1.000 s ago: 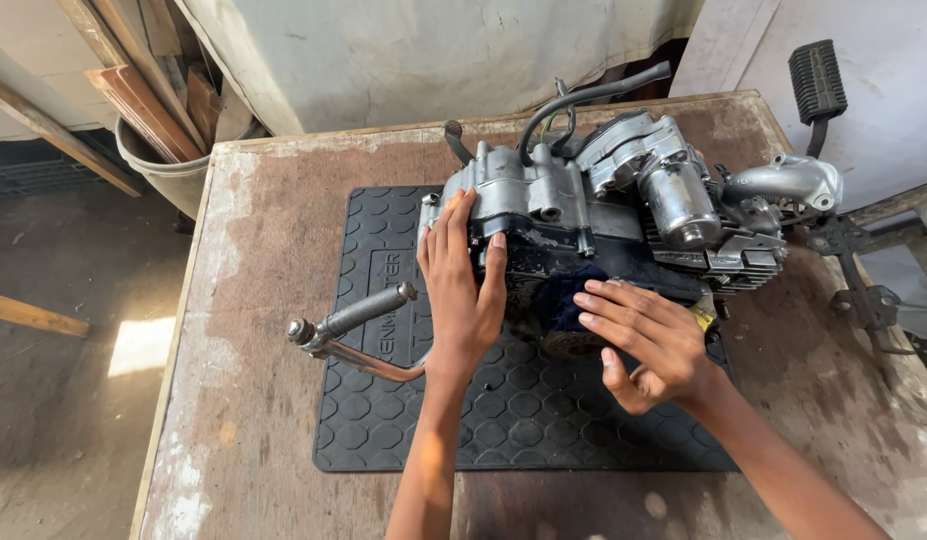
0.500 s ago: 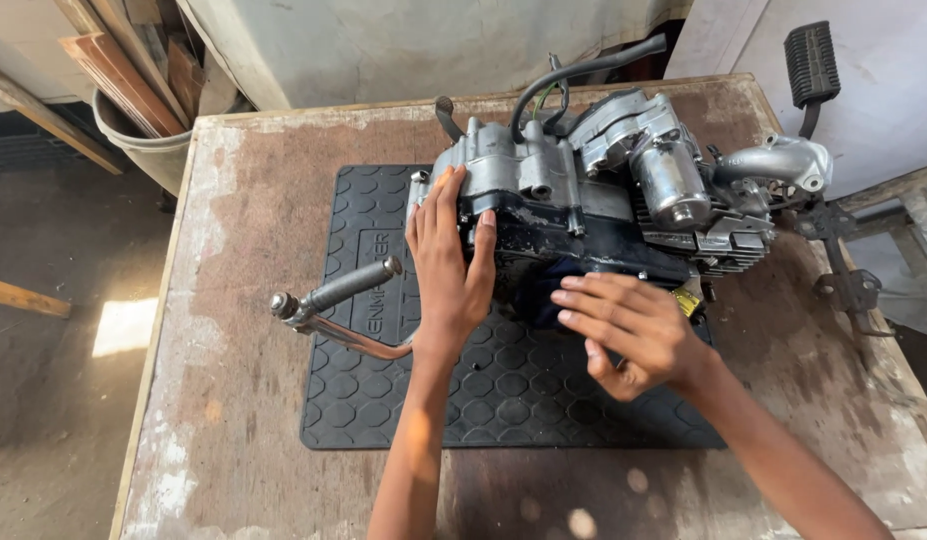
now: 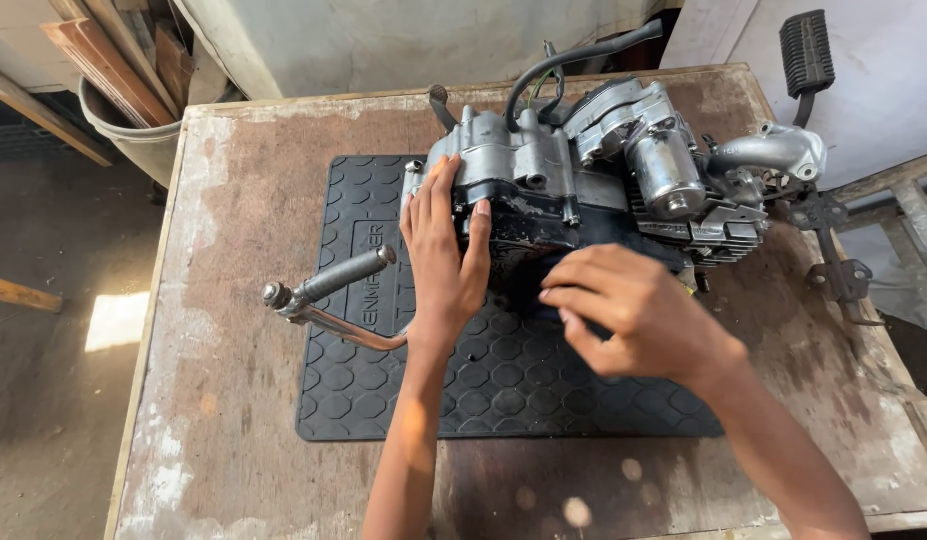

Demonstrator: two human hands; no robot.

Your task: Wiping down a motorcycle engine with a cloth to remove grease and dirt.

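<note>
I have a small motorcycle engine (image 3: 593, 190) lying on its side on a black rubber mat (image 3: 503, 370), toward the far right part of the tabletop (image 3: 233, 250). My left hand (image 3: 443, 255) lies flat and open against the near left end of the engine case, bracing it. My right hand (image 3: 633, 315) hovers curled over the dark lower side of the engine; whether it grips anything I cannot tell. Kick lever (image 3: 328, 290) sticks out left. Engine looks assembled, no loose parts laid out, so work looks early.

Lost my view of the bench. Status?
Left hand flat on grey metal motorcycle engine. Right hand hovering at its dark underside. Engine on black rubber mat. Nothing blocking.
</note>
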